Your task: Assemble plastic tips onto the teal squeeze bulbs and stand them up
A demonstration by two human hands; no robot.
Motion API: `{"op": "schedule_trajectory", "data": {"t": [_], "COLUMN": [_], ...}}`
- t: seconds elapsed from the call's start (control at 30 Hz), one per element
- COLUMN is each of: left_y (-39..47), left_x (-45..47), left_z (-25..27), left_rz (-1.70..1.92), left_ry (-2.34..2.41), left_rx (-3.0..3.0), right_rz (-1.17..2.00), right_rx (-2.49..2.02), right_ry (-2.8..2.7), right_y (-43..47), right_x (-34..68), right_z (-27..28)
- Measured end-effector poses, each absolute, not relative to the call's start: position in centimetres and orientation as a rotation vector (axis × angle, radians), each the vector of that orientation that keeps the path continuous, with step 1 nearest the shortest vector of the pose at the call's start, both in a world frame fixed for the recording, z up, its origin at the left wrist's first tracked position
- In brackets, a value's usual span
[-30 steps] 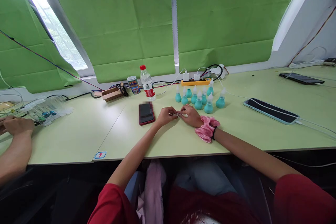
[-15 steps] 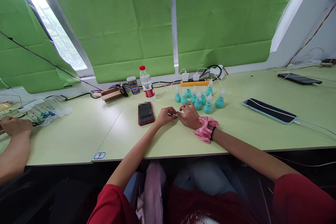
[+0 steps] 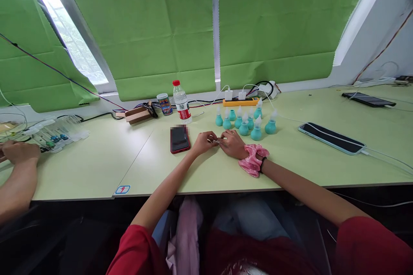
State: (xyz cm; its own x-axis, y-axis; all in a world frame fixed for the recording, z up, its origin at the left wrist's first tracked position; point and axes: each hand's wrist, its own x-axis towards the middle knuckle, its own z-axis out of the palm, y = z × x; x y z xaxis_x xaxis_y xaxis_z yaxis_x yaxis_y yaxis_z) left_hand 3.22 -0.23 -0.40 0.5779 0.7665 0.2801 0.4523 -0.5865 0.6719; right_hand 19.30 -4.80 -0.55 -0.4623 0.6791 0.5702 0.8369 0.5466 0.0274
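Note:
My left hand (image 3: 205, 143) and my right hand (image 3: 232, 144) meet low over the pale green table (image 3: 206, 176). Their fingertips pinch a small, whitish, translucent piece (image 3: 217, 141) between them, too small to name. A pink scrunchie (image 3: 253, 160) and a black band circle my right wrist. Just beyond my right hand stand several teal squeeze bulbs (image 3: 243, 128), most with a clear pointed nozzle on top. One teal bulb (image 3: 232, 115) at the back has no nozzle. Left of my left hand lies a phone in a red case (image 3: 180, 139).
A water bottle with a red cap (image 3: 182, 105), a can (image 3: 164, 105) and an open cardboard box (image 3: 139, 115) stand along the back. Behind the bulbs is a yellow power strip (image 3: 241, 102). A charging phone (image 3: 332, 137) lies right. Another person's hand (image 3: 22, 152) is far left, near clear plastic bags (image 3: 53, 135).
My right fingers have drawn in closer together around the small piece, which shows a little more now. The view has shifted slightly; the objects on the table stay in place.

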Motion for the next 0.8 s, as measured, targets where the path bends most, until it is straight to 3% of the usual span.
{"op": "schedule_trajectory", "data": {"t": [0.8], "left_y": [-0.7], "left_x": [3.5], "left_z": [-0.4], "left_rz": [0.672], "left_ry": [1.074], "left_rx": [2.516], "right_rz": [-0.073], "right_rx": [-1.282], "right_ry": [-2.221], "right_y": [-3.3], "right_x": [20.2], "right_z": [-1.6]}}
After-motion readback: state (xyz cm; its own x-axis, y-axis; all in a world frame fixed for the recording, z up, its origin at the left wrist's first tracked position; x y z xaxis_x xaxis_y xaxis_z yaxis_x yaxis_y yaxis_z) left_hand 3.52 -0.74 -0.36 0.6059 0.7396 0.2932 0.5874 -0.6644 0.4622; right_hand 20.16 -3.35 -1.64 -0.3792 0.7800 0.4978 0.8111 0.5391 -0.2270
